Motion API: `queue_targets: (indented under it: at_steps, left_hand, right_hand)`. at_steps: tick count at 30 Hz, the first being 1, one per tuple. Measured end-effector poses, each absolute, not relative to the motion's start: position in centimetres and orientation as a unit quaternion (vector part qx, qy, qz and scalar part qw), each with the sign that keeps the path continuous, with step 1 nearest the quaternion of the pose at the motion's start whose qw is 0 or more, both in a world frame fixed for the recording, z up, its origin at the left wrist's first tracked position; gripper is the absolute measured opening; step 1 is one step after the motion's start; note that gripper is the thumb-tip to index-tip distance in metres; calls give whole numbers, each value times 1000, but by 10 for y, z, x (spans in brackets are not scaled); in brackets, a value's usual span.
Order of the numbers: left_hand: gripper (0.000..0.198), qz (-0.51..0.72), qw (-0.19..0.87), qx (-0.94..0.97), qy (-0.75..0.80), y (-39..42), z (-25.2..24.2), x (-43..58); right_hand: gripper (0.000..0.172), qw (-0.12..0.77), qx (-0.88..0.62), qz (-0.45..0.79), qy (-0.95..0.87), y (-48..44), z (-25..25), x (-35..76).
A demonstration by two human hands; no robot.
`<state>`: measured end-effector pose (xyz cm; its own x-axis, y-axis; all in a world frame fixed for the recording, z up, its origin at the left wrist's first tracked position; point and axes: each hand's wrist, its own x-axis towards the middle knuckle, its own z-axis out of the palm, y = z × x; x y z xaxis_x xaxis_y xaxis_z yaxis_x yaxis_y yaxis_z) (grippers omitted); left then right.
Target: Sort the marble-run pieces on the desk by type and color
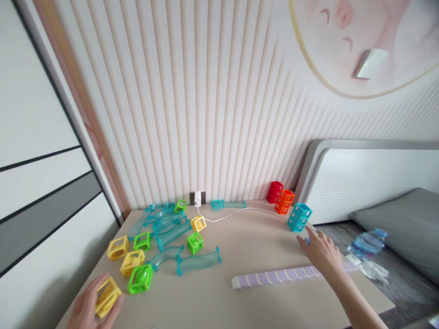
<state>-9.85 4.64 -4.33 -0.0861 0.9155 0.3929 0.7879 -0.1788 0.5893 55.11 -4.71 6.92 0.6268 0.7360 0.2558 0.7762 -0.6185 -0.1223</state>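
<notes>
My left hand (92, 304) is at the table's lower left, its fingers wrapped round a yellow cube frame (108, 297). Beside it lie a green cube (140, 278) and another yellow cube (132, 262). On the right, my right hand (320, 246) reaches over the table with its fingers apart, just below a blue block stack (299, 217). A small blue piece (307, 241) shows by its fingers, partly hidden. An orange stack (284, 202) and a red stack (275, 192) stand behind the blue one. Translucent teal tubes (199, 262) lie at the left and centre.
A purple and white segmented strip (277, 276) crosses the table (206, 301) near my right forearm. A white cable runs from a plug (198, 198) towards the blue stack. A plastic bottle (367, 243) lies off the table's right side, near a grey pillow (404, 224).
</notes>
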Motion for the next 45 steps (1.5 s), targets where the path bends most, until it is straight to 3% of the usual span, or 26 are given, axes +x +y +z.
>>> queue_targets:
  at_steps: [3, 10, 15, 17, 23, 29, 35, 40, 45]
  left_hand:
    - [66, 368, 87, 686, 621, 41, -34, -94]
    - [61, 388, 69, 676, 623, 33, -39, -85]
    - [59, 390, 78, 677, 619, 30, -48, -85]
    - [58, 396, 84, 677, 615, 30, -47, -85]
    - [59, 450, 96, 638, 617, 33, -45, -87]
    - [63, 473, 129, 603, 629, 27, -43, -86]
    - [57, 458, 127, 622, 622, 23, -36, -83]
    - [60, 444, 144, 627, 624, 26, -40, -87]
    - [64, 415, 143, 633, 638, 31, -46, -92]
  right_hand:
    - [61, 35, -897, -55, -438, -62, 46, 579]
    - [44, 72, -852, -82, -512, -50, 50, 572]
    - [38, 259, -707, -20, -657, -3, 99, 457]
    - [34, 287, -629, 35, -721, 29, 118, 391]
    - [29, 260, -509, 108, -814, 150, 129, 233]
    - [23, 245, -493, 122, -826, 232, 111, 169]
    - [35, 219, -491, 113, -836, 250, 105, 164]
    - [29, 230, -487, 67, -840, 215, 114, 209]
    - [25, 269, -563, -1, -781, 148, 130, 324]
